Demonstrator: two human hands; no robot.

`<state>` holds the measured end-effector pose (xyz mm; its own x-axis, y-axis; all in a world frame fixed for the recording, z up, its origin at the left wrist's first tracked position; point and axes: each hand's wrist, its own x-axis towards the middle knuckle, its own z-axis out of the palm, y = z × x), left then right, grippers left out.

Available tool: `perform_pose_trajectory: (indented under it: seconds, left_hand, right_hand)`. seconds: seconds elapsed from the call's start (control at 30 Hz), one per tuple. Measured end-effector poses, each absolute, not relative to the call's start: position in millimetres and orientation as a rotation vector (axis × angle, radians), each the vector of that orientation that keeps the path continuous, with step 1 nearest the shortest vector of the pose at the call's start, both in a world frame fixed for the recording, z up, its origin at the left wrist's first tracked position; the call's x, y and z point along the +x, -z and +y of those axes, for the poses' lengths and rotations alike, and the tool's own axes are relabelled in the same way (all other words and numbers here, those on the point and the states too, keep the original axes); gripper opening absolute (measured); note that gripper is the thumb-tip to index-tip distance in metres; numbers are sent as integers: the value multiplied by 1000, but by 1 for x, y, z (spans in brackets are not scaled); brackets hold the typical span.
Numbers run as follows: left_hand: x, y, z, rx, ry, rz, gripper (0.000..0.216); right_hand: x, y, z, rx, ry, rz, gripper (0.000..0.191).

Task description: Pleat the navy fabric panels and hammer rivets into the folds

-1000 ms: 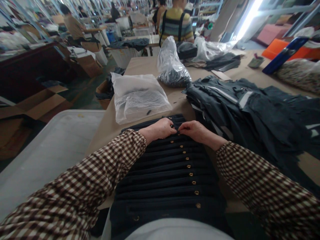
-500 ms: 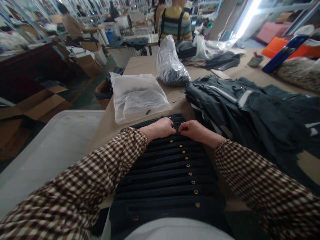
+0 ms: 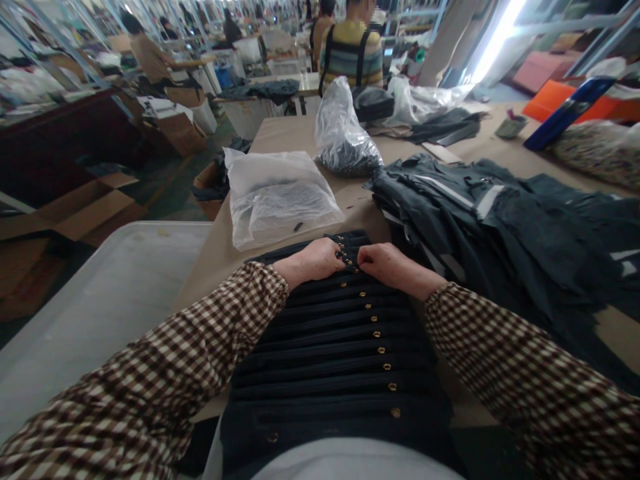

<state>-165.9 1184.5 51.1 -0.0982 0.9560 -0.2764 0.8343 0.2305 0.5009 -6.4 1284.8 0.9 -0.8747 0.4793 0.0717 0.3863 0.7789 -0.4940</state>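
A stack of dark navy fabric strips [image 3: 330, 353], each with a small brass ring, lies fanned out on the brown table [image 3: 280, 133] in front of me. My left hand [image 3: 315, 260] and my right hand [image 3: 383, 263] rest close together on the far end of the stack, fingers curled and pinched on the top strip near its brass ring. Both arms wear brown checked sleeves.
A flat clear plastic bag [image 3: 280, 197] lies just beyond the hands, a bulging bag of small dark parts [image 3: 345, 133] behind it. A heap of dark garments [image 3: 500, 220] covers the right side. A white bin [image 3: 95, 313] stands at the left. A person in a striped top [image 3: 353, 50] works at the far end.
The hands stay on the far end of the stack; more brass rings now show just beyond the fingers. The view has shifted slightly.
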Motion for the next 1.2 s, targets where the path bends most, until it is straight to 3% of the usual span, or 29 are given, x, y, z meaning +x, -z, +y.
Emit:
perform_pose_trajectory:
  seconds: [0.1,0.23,0.43,0.6,0.73,0.83,1.0,1.2]
  left_hand:
    - [-167,-55,1174,1574,-470,1929,15]
    - [-159,-56,1160,1423,-774,1765,29]
    - [-147,-57,1149,1174,-957,1612,41]
    - [-153,-59,1143,1003,-933,1649,23]
    - [-157,-56,1142,856,-991,1689,4]
    - [-157,-54,1140,846,-1008,1680,6]
    - [-156,-49,1138,962,-883,1710,10]
    - [-161,-42,1140,1166,-661,1892,10]
  right_hand:
    - [-9,-12,1276,-684,-898,-2547,15]
    - [-21,-23,1256,-637,-1472,-2183,22]
    - [-33,-27,1237,-670,-1777,-1865,21]
    - [-28,-33,1241,-682,-1743,-1714,18]
    - [-19,-32,1248,-608,-1646,-2000,14]
    - [-14,-29,1249,-600,-1539,-2266,16]
    - [-11,-25,1247,-626,-1693,-2348,11]
    - [-10,-18,1250,-609,-1128,-2667,13]
